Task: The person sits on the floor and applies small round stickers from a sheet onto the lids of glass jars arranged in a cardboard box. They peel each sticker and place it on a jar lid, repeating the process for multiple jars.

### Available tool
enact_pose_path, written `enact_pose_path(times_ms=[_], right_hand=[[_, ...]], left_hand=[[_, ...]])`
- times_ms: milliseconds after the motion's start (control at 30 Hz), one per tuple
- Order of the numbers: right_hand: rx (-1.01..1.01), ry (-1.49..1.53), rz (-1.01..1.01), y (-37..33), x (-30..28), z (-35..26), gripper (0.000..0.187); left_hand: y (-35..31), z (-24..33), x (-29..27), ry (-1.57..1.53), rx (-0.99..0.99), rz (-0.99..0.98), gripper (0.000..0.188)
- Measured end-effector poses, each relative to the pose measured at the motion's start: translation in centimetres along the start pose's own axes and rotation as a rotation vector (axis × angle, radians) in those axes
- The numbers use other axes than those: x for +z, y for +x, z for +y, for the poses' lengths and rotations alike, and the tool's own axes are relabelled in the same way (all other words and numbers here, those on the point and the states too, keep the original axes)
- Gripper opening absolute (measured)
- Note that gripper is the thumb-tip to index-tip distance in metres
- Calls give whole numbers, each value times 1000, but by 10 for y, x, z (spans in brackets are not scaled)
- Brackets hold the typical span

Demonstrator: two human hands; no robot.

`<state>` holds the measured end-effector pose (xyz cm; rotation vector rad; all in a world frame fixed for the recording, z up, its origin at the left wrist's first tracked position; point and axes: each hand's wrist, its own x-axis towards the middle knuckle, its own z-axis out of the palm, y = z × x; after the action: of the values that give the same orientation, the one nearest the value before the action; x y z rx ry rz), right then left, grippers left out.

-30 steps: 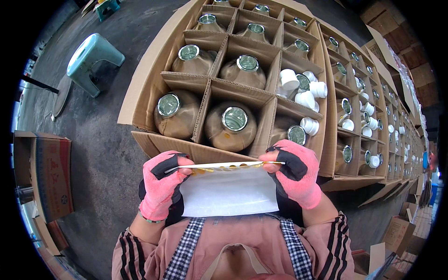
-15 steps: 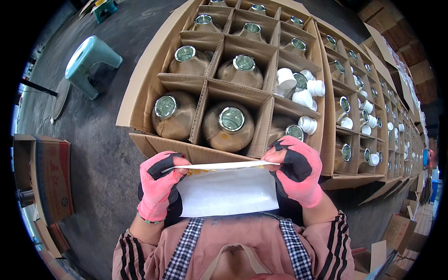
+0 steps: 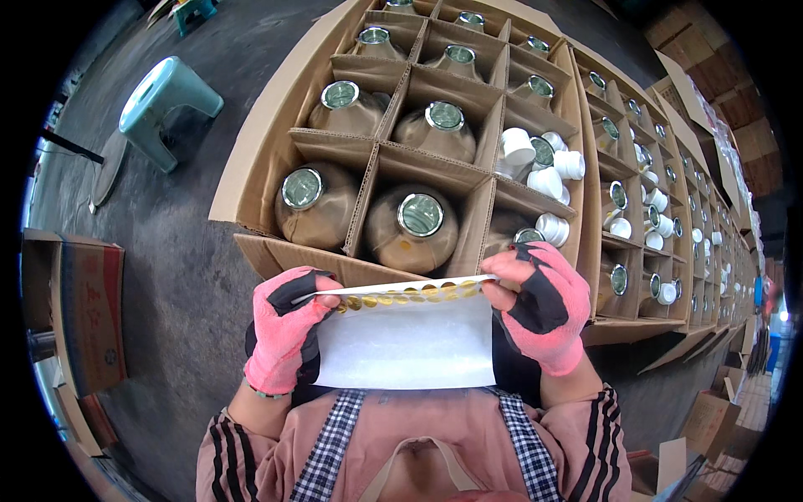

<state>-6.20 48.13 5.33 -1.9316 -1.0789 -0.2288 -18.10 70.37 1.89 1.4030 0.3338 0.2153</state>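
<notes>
You are pinching a white sheet [image 3: 403, 351], long axis crosswise, between left hand [image 3: 287, 325] and right hand [image 3: 545, 311], gold stickers [image 3: 431, 290] lining its far edge, a printed carton [image 3: 94, 314] standing at left.

Light-blue stool [image 3: 161, 94] on dark floor [image 3: 184, 293], brown carton [image 3: 99, 318] (with red print) at left

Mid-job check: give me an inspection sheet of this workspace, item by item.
Surface: dark floor; divided carton holding glass bottles, nearest mouths uncovered.
Job's things: white sheet, gold dots along its upper edge.
Clutter: loose white caps on the carton's right side.
Left hand: gloved, pinching the sheet's left end.
Right hand: gloved, pinching its right end.
Cables: none certain; dark bar far left, kind unclear.
Surroundings: blue-green stool left; more bottle cartons right.
</notes>
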Motion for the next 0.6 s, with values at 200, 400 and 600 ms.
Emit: enact_pose_path(times_ms=[200,400,600], right_hand=[[-177,-131,-7,1,0,2,29],[-306,-221,-24,-1,-3,2,26],[-343,-296,-56,-1,-7,-3,23]], left_hand=[[0,1,1,46,-45,3,12],[1,0,-5,2,-82,-47,14],[1,4,-4,-12,-104,-71,16]])
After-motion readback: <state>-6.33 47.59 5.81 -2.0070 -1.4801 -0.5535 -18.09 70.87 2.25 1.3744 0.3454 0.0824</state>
